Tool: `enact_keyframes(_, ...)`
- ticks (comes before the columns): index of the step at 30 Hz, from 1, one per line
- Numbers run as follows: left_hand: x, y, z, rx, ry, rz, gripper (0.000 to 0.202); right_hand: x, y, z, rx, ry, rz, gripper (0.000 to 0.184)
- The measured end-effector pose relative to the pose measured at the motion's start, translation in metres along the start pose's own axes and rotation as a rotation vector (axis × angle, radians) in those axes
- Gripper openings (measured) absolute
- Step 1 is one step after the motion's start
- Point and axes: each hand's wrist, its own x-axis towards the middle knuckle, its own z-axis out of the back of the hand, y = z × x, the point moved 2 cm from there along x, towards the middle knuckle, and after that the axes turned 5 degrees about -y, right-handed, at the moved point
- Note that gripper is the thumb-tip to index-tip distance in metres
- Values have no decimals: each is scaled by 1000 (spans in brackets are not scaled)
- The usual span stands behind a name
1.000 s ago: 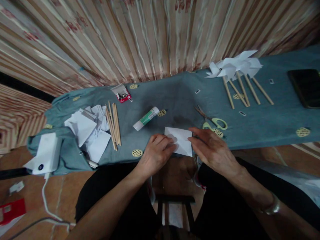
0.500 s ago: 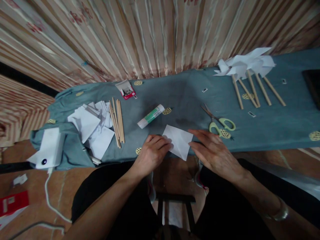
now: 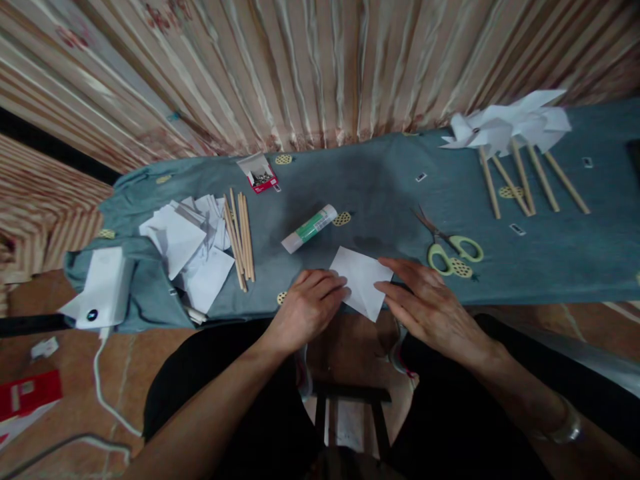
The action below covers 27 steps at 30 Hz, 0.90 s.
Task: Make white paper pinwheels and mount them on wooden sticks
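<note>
I should hold the paper square (image 3: 364, 279) level, my left hand (image 3: 311, 303) pinching one side, my right hand (image 3: 425, 303), fingers parted, touching the other.

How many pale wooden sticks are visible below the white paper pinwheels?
5: leftmost pale wooden stick, second stick slanting toward the third stick, then fourth stick, rightmost stick. More may be hidden under the white paper pinwheels.

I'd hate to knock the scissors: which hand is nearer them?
Right. The right hand is close by the scissors, on their near left side; the left hand is farther left, at the paper's left side.
</note>
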Motion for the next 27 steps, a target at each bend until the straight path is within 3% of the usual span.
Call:
enact_keyframes(8, 1, 0, 0, -31, -2, 12, 17, 2, 0, 0, 73, -5, -32, 17)
enact_keyframes(17, 1, 4, 2, -112, -50, 226, 17, 14, -10, -10, 322, 8, -347, 11)
enact_keyframes(27, -4, 10, -2, -133, -50, 327, 18, 43, -15, -29, 521, -79, -472, 13)
